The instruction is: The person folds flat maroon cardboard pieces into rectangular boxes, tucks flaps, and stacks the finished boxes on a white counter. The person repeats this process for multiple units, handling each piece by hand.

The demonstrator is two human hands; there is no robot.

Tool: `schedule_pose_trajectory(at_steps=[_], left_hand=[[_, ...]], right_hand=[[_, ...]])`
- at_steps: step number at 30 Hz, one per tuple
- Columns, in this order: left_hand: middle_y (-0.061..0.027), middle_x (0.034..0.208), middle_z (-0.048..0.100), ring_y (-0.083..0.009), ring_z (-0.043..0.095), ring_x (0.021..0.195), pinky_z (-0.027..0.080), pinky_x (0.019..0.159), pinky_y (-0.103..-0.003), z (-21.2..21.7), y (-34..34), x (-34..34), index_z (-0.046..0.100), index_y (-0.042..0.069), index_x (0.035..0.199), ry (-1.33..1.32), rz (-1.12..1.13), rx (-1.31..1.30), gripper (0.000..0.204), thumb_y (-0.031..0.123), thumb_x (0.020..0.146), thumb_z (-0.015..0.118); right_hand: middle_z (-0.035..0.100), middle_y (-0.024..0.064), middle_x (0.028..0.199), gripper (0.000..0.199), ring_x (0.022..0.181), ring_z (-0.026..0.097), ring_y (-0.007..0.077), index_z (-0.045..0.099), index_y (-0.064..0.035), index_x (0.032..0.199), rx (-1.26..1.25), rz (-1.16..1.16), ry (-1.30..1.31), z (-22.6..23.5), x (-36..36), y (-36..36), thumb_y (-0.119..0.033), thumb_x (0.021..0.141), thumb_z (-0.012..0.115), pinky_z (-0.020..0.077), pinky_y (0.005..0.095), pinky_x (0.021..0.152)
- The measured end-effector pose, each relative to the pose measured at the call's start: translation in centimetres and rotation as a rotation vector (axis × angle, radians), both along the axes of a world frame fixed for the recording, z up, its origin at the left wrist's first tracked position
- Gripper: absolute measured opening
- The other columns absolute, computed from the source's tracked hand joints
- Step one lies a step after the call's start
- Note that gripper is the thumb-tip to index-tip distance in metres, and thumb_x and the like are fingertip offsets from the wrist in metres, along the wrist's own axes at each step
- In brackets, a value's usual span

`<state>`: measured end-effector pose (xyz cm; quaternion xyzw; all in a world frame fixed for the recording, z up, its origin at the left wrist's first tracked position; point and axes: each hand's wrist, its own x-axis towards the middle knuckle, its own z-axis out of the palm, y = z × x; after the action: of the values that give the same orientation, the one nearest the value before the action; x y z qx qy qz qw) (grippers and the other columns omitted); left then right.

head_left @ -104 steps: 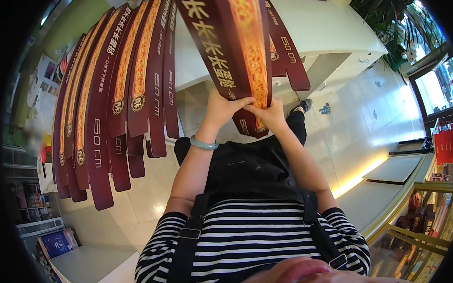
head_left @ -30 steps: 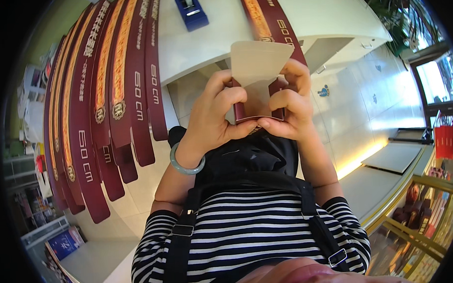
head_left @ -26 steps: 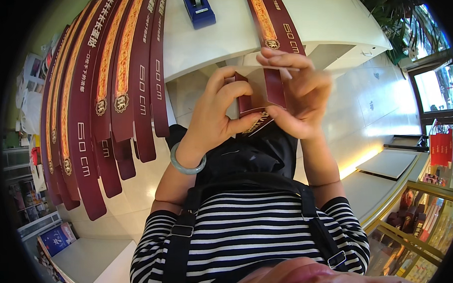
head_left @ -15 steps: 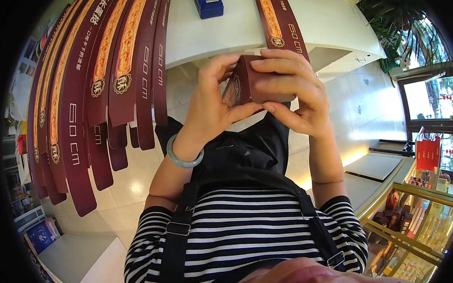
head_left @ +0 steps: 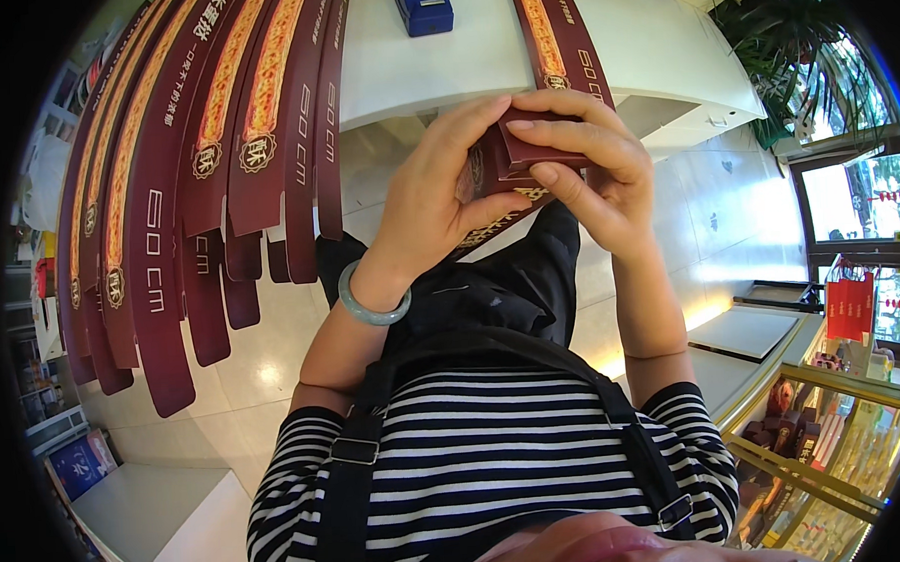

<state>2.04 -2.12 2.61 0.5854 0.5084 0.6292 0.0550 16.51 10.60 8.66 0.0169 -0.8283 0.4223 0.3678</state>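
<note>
- At your left, long maroon cartons (head_left: 165, 202) lie side by side, their near ends jutting over the tiled floor (head_left: 212, 428).
- Your left hand (head_left: 427, 198), above a pale green bracelet (head_left: 377, 316), is curved around the left side of a maroon box, gripping it with the thumb along its near face.
- Beyond that hand, a blue tape dispenser (head_left: 427, 17) sits on the white table (head_left: 650, 41).
- The maroon box (head_left: 537, 161) is between your palms, in front of the table edge, its end facing you; the rest is partly hidden.
- Another maroon carton (head_left: 568, 39) lies on the table behind it.
- Your right hand (head_left: 605, 167) clasps the box's end, fingers bent over the top, thumb on the near side.
- Farther right stands a glass display case (head_left: 850, 388).
</note>
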Motion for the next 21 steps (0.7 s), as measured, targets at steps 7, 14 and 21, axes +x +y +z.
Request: schedule_pose_trajectory(at_steps=[7, 14, 21], left_hand=[[-0.0136, 0.14, 0.051, -0.0292, 0.055, 0.126, 0.05, 0.1, -0.039, -0.4, 0.3, -0.6, 0.043, 0.007, 0.147, 0.051, 0.005, -0.047, 0.079, 0.035, 0.083, 0.081], [-0.0157, 0.137, 0.054, -0.0344, 0.056, 0.123, 0.047, 0.101, -0.04, -1.8, 0.8, -1.3, 0.054, 0.009, 0.137, -0.069, 0.039, 0.022, 0.062, 0.038, 0.087, 0.076], [-0.0174, 0.136, 0.053, -0.0366, 0.056, 0.123, 0.047, 0.101, -0.041, -0.8, -0.9, -2.3, 0.054, 0.012, 0.136, -0.062, 0.083, 0.066, 0.063, 0.037, 0.083, 0.079]], right_hand=[[0.061, 0.0135, 0.132, 0.03, 0.122, 0.056, 0.0331, 0.076, -0.0083, 0.112, 0.257, 0.022, -0.041, -0.4, 0.0, 1.1, -0.005, 0.082, 0.071, 0.0459, 0.0415, 0.103], [0.051, 0.0162, 0.145, 0.03, 0.137, 0.039, 0.0443, 0.078, -0.0184, 0.108, 0.451, 0.069, -0.012, -2.0, -0.9, 1.7, -0.005, 0.083, 0.069, 0.0358, 0.0527, 0.111], [0.057, 0.0152, 0.137, 0.036, 0.132, 0.049, 0.0438, 0.074, -0.0125, 0.111, 0.32, 0.078, 0.071, -1.0, -2.8, 0.3, -0.007, 0.076, 0.077, 0.0417, 0.0513, 0.107]])
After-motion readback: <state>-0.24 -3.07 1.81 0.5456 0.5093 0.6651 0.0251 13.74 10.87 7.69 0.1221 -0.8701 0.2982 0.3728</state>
